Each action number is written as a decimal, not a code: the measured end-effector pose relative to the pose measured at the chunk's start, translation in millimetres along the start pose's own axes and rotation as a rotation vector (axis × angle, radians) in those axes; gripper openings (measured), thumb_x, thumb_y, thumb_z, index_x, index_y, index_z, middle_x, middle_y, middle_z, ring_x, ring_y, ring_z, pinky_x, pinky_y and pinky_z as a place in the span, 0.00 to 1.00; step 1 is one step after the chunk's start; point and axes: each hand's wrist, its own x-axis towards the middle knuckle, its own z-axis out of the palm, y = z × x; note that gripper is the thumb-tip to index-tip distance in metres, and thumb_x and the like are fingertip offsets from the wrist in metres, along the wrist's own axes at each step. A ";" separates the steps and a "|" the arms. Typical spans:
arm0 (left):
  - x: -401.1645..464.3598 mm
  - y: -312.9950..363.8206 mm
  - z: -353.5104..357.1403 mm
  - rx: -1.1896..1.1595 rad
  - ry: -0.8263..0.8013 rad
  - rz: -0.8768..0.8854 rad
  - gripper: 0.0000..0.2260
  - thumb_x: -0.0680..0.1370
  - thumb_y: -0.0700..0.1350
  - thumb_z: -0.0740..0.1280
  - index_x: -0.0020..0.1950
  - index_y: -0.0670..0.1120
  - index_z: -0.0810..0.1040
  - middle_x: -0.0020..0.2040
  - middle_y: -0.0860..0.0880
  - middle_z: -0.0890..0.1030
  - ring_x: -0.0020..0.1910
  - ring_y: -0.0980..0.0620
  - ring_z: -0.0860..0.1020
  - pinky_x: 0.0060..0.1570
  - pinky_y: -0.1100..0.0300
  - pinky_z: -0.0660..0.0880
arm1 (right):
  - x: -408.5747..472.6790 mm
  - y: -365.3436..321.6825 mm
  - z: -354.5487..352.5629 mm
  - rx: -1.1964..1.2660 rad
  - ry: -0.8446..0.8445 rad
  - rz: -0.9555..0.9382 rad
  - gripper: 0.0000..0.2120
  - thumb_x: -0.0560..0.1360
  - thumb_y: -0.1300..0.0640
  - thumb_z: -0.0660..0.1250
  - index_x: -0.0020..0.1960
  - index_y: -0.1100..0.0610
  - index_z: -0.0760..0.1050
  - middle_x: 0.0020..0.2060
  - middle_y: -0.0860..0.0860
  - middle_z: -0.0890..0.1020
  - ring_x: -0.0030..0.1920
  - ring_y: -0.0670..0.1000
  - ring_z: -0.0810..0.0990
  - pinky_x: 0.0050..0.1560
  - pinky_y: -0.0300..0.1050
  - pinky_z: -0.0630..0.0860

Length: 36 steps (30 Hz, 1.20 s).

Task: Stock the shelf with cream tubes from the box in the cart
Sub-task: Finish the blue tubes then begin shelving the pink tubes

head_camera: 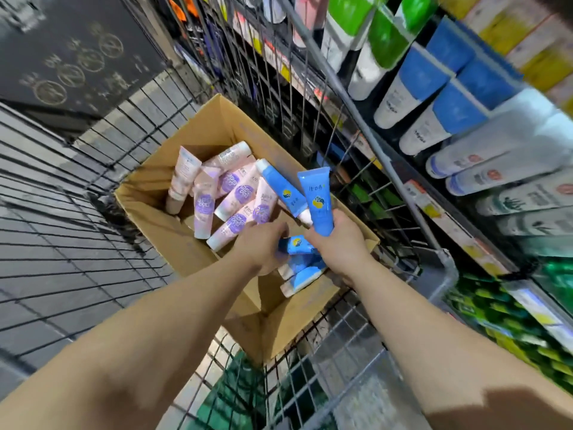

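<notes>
1. A brown corrugated cardboard box (173, 225) sits with its flaps open inside a wire-mesh cart (325, 361) of thin grey metal rods
2. In the far part of the box lies a loose heap of soft pink tubes (235, 193) with purple round labels and pale caps, pointing every way
3. The right hand (335, 243) has its grip clamped round two smooth blue tubes (317, 206), flat-crimped at one end, each with a yellow and dark blue round mark; they stand tilted above the near right corner of the box, and one shows a white cap
4. More blue tubes (299, 246) lie in the box just under and between the two hands
5. The left hand (263, 246) reaches down into the box with fingers curled toward those lying tubes; its fingertips are hidden, so whether its grip has closed on one cannot be told
6. To the right, just beside the cart, runs a store shelf (434, 209) with price tags on its edge, carrying white tubes with blue caps (424, 85), others with green caps (384, 41), and pale bottles, blurred
7. On the left the floor (46, 228) is grey tile, seen through the cart wires, with a dark mat bearing round gold marks further off
</notes>
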 end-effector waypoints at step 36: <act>-319.5 350.6 -219.8 -0.988 -0.097 0.467 0.08 0.77 0.41 0.68 0.55 0.41 0.78 0.45 0.43 0.81 0.35 0.53 0.76 0.28 0.64 0.73 | -425.9 -45.3 -239.5 0.329 0.492 -0.407 0.20 0.72 0.54 0.74 0.61 0.55 0.72 0.54 0.53 0.81 0.49 0.49 0.80 0.42 0.37 0.75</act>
